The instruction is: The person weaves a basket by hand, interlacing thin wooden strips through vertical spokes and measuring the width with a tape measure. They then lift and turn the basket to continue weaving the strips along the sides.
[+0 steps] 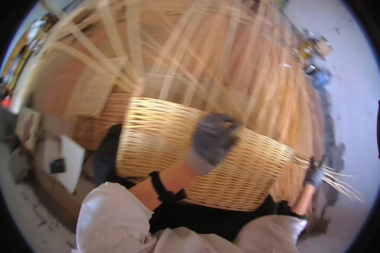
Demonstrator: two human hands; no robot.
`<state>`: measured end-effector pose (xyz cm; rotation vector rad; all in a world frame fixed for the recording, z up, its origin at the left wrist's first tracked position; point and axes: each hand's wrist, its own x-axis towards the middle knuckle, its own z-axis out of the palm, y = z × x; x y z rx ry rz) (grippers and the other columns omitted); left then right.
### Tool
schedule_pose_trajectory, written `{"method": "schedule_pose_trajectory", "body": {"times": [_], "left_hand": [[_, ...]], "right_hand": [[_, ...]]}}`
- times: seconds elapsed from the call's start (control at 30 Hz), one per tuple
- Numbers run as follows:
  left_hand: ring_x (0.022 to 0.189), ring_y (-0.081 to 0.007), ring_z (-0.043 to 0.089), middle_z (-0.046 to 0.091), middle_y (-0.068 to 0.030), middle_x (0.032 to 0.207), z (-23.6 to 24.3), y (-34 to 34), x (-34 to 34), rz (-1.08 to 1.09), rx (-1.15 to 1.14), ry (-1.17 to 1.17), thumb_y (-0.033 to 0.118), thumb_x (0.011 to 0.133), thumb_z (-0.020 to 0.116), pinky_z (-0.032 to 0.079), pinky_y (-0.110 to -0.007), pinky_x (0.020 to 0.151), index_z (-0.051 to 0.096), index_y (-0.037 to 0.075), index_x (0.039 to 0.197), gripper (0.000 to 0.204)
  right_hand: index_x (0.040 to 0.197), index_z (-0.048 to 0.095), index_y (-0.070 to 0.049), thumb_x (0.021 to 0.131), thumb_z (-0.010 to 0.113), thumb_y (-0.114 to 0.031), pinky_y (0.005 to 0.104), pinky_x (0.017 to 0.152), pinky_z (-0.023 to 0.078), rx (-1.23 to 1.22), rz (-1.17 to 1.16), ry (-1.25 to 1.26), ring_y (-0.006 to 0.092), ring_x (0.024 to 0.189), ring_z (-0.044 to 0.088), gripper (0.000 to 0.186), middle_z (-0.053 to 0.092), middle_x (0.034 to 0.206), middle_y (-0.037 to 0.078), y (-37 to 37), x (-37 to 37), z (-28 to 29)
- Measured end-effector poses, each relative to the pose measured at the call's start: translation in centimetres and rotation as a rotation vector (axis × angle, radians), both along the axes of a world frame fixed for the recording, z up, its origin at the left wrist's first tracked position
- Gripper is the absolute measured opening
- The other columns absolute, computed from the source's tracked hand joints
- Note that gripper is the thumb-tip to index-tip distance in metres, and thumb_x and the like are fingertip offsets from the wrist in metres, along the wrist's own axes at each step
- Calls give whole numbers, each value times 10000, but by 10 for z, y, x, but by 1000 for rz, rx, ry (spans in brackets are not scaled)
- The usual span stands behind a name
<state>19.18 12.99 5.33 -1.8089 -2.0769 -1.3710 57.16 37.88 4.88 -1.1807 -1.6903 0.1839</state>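
A pale woven wicker panel (164,135) lies tilted across my lap, long flat strips (232,46) fanning out from its far edge. My left hand (215,141), in a grey glove, is over the panel at that edge. Its fingers curl inward, and what they pinch, if anything, is hidden by blur. At the panel's right end my right hand (314,173), also gloved, is closed around a bundle of thin wicker strands (340,182). Their loose ends stick out past the hand to the right.
More loose strips (291,109) spread over the reddish-brown surface beyond the panel. A white board (71,163) with a small black object (58,165) lies at left. Darker woven pieces (101,122) sit beside the panel. Bottles and small items (318,78) stand at far right on the grey floor.
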Motion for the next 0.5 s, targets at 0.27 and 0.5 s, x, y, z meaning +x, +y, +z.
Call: {"method": "schedule_pose_trajectory", "body": {"times": [0.27, 0.5], "left_hand": [[748, -125, 510, 569, -69, 809, -58, -112, -171, 382, -81, -985, 101, 622, 725, 427, -236, 700, 520, -8, 967, 416], [744, -126, 516, 571, -47, 808, -69, -96, -169, 457, 25, -784, 91, 630, 721, 431, -237, 702, 542, -10, 948, 379]], "right_hand": [[906, 602, -26, 703, 572, -107, 266, 587, 472, -515, 1155, -131, 174, 719, 591, 220, 612, 842, 103, -205, -386, 41], [907, 513, -36, 760, 512, -221, 389, 666, 434, -150, 1045, -698, 308, 755, 549, 236, 560, 857, 144, -335, -549, 38]]}}
